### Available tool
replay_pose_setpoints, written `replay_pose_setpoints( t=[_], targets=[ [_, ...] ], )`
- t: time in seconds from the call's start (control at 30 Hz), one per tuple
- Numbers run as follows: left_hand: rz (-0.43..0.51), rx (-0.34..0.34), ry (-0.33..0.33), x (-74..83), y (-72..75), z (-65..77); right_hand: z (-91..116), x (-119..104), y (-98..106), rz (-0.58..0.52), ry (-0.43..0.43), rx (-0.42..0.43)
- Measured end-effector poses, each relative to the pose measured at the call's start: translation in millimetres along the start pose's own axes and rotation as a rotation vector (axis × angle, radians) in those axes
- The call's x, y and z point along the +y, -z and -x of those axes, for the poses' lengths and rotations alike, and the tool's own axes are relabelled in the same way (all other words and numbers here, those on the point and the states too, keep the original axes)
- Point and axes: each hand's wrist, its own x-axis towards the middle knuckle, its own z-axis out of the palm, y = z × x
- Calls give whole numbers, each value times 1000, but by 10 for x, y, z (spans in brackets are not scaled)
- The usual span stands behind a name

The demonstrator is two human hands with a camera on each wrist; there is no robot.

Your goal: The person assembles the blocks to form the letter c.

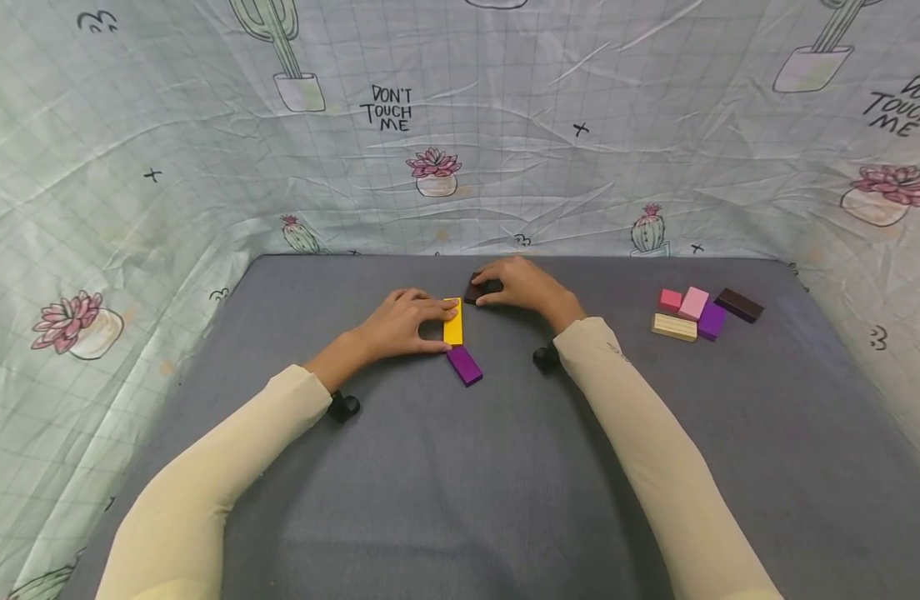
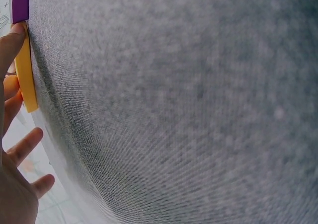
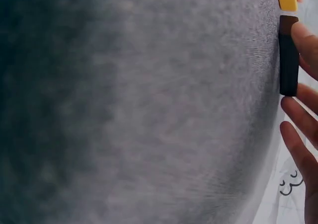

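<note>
On the grey cloth, my left hand (image 1: 402, 323) holds a flat yellow block (image 1: 453, 331), its thumb at the near end and its fingertips over the far part. A purple block (image 1: 464, 367) lies slanted at that near end, and the left wrist view shows the thumb right where the two meet. Just beyond and to the right, my right hand (image 1: 526, 285) pinches a dark brown block (image 3: 288, 60) between thumb and fingers. Part of this block is hidden by the hand in the head view. In the right wrist view a small gap separates it from the yellow block.
At the right of the table (image 1: 445, 483) lies a loose group: a red block (image 1: 670, 300), a pink block (image 1: 694, 302), a purple block (image 1: 711, 322), a second dark brown block (image 1: 739, 305) and a pale wooden block (image 1: 674, 327). Printed fabric (image 1: 505, 200) rises behind the table.
</note>
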Motion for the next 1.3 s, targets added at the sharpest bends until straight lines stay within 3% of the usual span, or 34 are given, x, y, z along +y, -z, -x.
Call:
replay_pose_setpoints(
  t=[0.3,0.7,1.07,1.3],
  targets=[
    [-11,5,-7,-25,-21,-3,-37,13,-16,23,77,-6],
    [-10,4,-30,-30,0,17,-270,-145,42,21,9,-66],
    [-31,-47,-22,-43,79,-26,-366,-274,77,29,-95,-56],
    [-52,-41,-20,-10,90,-26,-366,-265,30,21,-99,-45]
  ],
)
